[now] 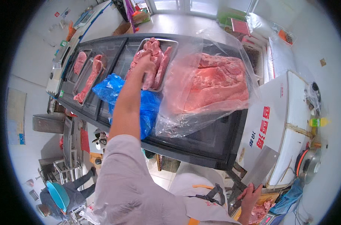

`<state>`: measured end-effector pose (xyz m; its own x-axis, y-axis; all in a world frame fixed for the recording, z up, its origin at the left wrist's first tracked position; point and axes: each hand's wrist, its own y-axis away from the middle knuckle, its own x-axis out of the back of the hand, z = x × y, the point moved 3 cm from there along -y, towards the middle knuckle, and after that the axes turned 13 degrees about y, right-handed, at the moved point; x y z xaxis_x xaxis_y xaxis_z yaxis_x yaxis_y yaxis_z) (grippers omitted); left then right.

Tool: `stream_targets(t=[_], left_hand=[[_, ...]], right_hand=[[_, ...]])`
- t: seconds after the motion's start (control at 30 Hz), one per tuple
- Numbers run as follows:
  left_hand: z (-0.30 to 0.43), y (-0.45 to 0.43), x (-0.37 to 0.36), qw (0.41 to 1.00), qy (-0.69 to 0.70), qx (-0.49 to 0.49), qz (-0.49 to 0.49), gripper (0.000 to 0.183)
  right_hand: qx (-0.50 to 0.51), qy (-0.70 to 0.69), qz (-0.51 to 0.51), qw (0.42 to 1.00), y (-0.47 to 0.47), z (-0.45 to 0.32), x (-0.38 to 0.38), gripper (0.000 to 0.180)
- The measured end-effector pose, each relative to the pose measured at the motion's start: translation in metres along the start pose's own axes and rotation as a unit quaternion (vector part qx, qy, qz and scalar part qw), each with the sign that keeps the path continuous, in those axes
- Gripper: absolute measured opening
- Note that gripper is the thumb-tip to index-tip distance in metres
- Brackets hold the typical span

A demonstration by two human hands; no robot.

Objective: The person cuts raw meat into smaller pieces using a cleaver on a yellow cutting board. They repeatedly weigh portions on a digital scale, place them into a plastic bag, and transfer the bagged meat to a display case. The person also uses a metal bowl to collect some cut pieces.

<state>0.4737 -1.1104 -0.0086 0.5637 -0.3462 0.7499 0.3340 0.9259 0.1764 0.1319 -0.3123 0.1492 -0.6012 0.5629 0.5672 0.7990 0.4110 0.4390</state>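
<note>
My left hand (147, 65) reaches over a metal tray (174, 47) on the dark counter and touches the raw meat pieces (159, 67) in it. Whether its fingers are closed around a piece cannot be made out. Low on the right, my right hand (249, 197) grips a broad cleaver (260, 166), its flat blade pointing up beside the white freezer. A large slab of raw meat (221, 84) lies right of the tray, partly covered by clear plastic sheeting (181, 123). Beneath my left forearm is a crumpled blue plastic bag (149, 112).
Two smaller trays with meat (90, 78) stand at the counter's left. The white freezer (271, 112) borders its right end. More cut meat (261, 211) lies near my right hand by a scale (271, 219). Another person (72, 194) with a teal basin (58, 195) is at lower left.
</note>
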Motion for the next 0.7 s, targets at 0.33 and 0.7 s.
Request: stream_targets(t=[0.33, 0.7], left_hand=[[-0.020, 0.027, -0.067, 0.982, 0.034, -0.007, 0.185, 0.050], [-0.012, 0.005, -0.077, 0.961, 0.085, 0.070, 0.255, 0.037]], right_hand=[[0.021, 0.042, -0.051, 0.998, -0.067, -0.061, -0.028, 0.030], [0.092, 0.084, -0.157, 0.980, -0.173, -0.128, -0.037, 0.021]])
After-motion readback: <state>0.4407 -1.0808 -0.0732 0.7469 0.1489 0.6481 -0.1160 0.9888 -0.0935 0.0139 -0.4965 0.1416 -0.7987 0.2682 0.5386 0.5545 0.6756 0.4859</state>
